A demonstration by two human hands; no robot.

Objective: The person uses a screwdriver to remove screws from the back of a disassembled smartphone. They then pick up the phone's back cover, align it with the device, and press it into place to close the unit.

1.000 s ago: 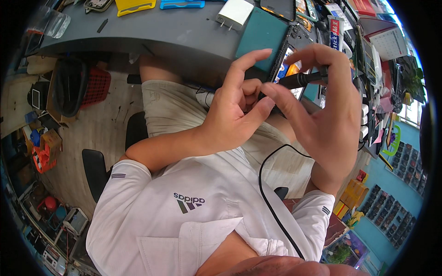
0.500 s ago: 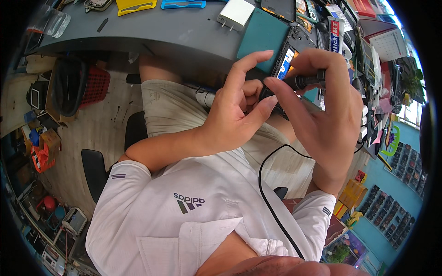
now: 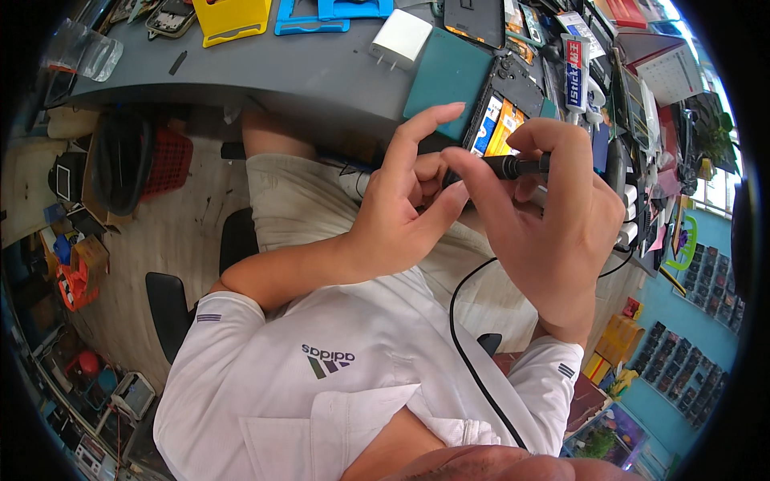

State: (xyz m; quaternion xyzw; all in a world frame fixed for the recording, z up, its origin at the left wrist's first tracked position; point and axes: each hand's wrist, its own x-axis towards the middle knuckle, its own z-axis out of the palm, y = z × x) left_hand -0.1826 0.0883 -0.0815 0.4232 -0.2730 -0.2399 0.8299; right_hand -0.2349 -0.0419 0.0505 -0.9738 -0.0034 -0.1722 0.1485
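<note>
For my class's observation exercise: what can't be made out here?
Head view throughout:
Right end of the black tool: hidden by the right hand.
Near end of the opened device: hidden by that hand and the tool.
Yellow piece: cut off by the top edge.
Dark wall items: too small to identify.

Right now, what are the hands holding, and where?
The right hand holds a black cylindrical tool along its body; the left hand pinches a small dark piece near the tool's left end. Whether the two join is hidden.
</note>
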